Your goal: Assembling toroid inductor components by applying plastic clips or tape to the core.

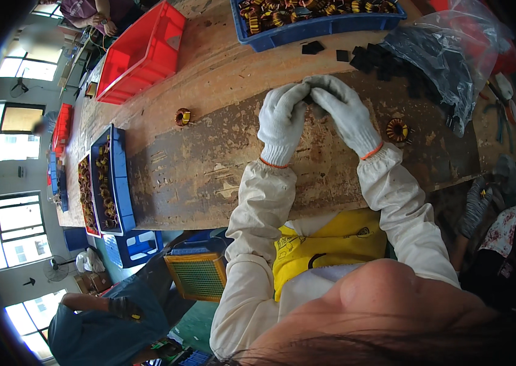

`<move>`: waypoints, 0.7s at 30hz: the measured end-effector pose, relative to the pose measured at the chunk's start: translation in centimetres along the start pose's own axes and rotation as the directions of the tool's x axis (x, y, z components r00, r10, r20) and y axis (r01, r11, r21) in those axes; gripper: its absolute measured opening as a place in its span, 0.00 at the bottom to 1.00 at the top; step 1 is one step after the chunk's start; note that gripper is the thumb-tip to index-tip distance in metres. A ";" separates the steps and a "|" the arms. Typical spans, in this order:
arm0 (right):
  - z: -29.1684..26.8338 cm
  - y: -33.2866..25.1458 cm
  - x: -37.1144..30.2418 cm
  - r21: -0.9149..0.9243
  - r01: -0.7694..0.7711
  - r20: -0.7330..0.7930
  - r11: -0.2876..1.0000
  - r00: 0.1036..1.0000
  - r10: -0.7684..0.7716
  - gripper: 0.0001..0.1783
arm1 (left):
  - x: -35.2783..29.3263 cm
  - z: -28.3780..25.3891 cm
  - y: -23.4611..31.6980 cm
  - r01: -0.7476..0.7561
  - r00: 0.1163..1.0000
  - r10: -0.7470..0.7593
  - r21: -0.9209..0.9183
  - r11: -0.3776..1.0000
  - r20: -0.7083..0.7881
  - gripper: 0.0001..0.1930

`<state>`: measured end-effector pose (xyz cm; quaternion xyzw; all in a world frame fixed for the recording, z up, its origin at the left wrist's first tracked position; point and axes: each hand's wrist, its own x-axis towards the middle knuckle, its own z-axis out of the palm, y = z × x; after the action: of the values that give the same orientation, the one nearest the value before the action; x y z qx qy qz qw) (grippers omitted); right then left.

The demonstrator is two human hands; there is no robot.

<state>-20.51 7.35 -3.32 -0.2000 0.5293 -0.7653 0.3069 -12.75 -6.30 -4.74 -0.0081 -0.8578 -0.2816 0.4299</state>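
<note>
Together, left grip (281, 117) and right grip (344, 111), closed narrowly on dark piece (317, 111) between them, partly hidden

One loose coil (186, 116) is copper and yellow, the flat pieces (371, 60) black.

The gloved left hand (282, 119) and right hand (344, 113) meet above the bench (221, 168). A wound ring (178, 118) lies left, a second ring (390, 130) right; a blue bin (325, 30) stands far.
</note>
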 end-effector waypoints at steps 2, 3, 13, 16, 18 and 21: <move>0.1 -0.2 -0.2 0.031 0.029 -0.052 0.999 0.998 -0.027 0.13 | -0.4 0.1 0.0 0.030 0.999 -0.028 -0.076 0.997 0.024 0.15; -0.2 -0.2 -0.2 -0.004 0.031 -0.068 0.999 0.997 -0.032 0.13 | -0.5 0.5 0.4 0.224 0.972 -0.233 -0.333 0.916 0.013 0.14; 0.2 1.1 0.1 -0.330 0.294 -0.059 0.897 0.942 -0.331 0.13 | -0.8 0.3 0.7 0.612 0.759 -0.543 -0.679 0.406 0.360 0.12; -0.2 1.3 0.0 -0.333 0.280 0.003 0.900 0.955 -0.296 0.11 | -1.3 0.3 0.2 0.618 0.773 -0.533 -0.600 0.508 0.344 0.08; -0.5 1.4 0.0 -0.346 0.210 -0.030 0.914 0.972 -0.235 0.09 | -1.4 0.2 0.2 0.658 0.752 -0.541 -0.460 0.596 0.376 0.08; -0.5 1.4 0.2 -0.372 0.217 -0.050 0.902 0.966 -0.253 0.08 | -1.2 0.3 0.4 0.647 0.762 -0.544 -0.446 0.619 0.350 0.09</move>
<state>-20.64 7.22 -4.82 -0.2784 0.6480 -0.6942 0.1438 -12.10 -5.58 -5.63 0.1310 -0.7298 -0.6369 0.2112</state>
